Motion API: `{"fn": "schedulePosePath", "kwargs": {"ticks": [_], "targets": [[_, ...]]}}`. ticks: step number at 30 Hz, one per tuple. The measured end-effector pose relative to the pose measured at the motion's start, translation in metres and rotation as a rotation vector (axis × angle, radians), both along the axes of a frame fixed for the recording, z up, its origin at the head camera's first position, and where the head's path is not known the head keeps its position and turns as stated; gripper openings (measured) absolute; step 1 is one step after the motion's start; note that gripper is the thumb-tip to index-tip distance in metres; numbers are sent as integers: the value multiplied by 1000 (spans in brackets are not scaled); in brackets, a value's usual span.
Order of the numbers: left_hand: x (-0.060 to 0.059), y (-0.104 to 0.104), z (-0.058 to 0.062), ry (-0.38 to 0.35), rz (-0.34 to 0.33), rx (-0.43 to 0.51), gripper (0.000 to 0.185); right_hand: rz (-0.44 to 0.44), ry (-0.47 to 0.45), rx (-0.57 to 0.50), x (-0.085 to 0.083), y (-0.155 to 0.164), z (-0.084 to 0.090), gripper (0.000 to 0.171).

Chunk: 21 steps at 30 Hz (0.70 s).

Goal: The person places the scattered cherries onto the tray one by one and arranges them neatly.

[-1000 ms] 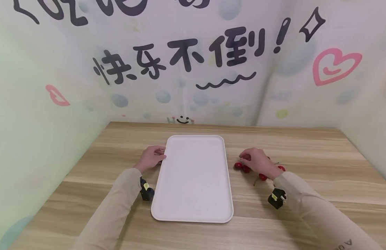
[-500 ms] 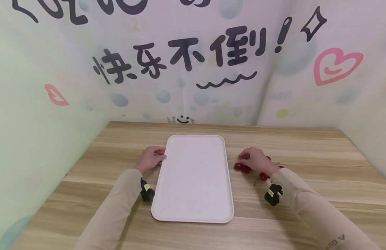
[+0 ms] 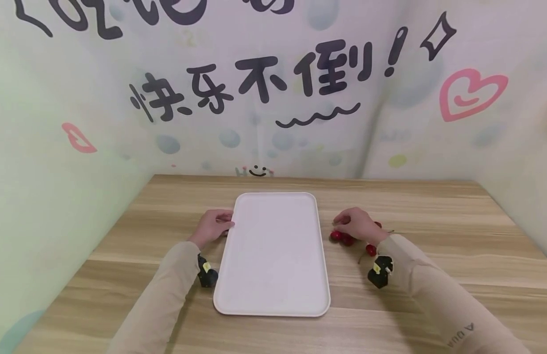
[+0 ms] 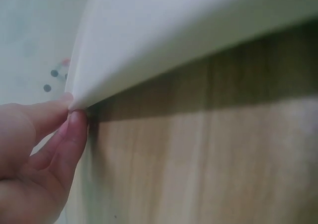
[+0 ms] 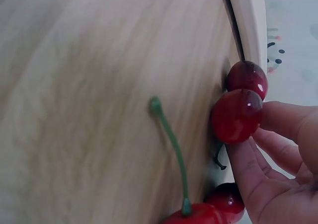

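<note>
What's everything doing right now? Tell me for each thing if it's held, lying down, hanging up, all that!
White tray: rim side up, pinched at its left edge.
Left hand: pinching that edge.
Right hand: fingers at a red cherry, grip unclear.
Cherry nearest the tray: whole, glossy.
Green-stemmed cherry: lying on the wooden table, stem attached.
Backdrop: hanging, creased.
Sleeves: down to the wrists.

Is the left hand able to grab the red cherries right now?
Probably not easily: the left hand pinches the edge of the white tray, which lies between it and the cherries.
</note>
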<state>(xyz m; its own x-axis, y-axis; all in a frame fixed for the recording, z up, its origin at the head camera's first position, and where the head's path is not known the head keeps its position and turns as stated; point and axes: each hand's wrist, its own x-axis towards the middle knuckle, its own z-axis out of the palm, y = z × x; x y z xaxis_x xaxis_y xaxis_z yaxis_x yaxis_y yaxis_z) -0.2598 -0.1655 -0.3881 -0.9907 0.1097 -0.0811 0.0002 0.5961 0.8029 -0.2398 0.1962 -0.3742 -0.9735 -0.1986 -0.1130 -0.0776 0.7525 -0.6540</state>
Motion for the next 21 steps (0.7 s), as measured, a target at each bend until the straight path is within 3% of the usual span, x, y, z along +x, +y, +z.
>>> {"fn": "schedulePosePath", "kwargs": {"ticks": [11,21], "targets": [[1,0,-1,21,-2,36,36,-3,-40,-38,-4,-6,-3,24],[2,0,-2,14,12,42,36,-26,-56,-166,-3,-2,-6,23]]}}
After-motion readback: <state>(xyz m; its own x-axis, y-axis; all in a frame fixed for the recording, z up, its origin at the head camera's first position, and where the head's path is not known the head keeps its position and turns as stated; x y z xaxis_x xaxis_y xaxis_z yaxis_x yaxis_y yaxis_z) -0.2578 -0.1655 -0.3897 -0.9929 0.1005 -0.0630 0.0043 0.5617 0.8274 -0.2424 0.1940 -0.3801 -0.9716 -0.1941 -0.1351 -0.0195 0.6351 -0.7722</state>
